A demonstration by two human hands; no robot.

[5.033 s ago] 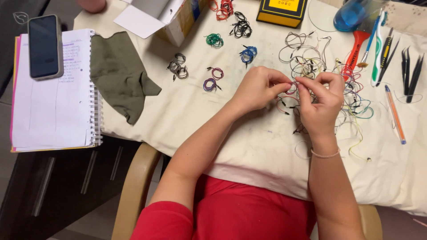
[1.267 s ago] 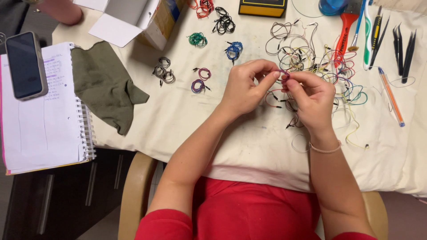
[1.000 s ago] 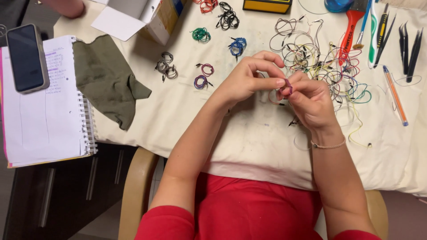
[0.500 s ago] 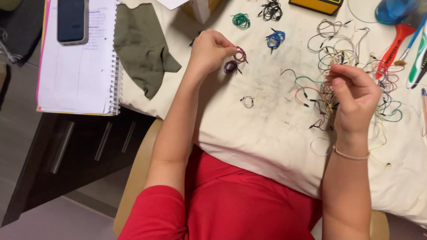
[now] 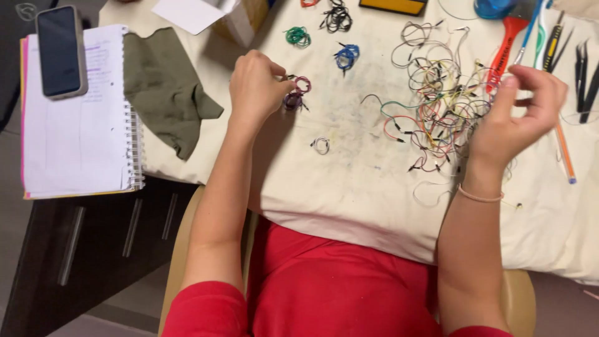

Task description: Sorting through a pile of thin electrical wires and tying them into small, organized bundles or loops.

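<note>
My left hand reaches to the left side of the cream cloth, thumb and forefinger pinched at the edge of a small red wire coil. That coil lies against a purple coil. My right hand hovers at the right edge of a tangled pile of coloured jumper wires, fingers loosely curled and apart, with nothing clearly in them. A small white coil lies between my hands.
Green, blue and black coils lie farther back. An olive rag, a spiral notebook with a phone on it and a cardboard box are left. An orange pen, red-handled tool and tweezers are right.
My hands were together winding a red wire over the pile. The left hand then carried the coil left to the purple coil, while the right hand stayed by the tangle and opened.
</note>
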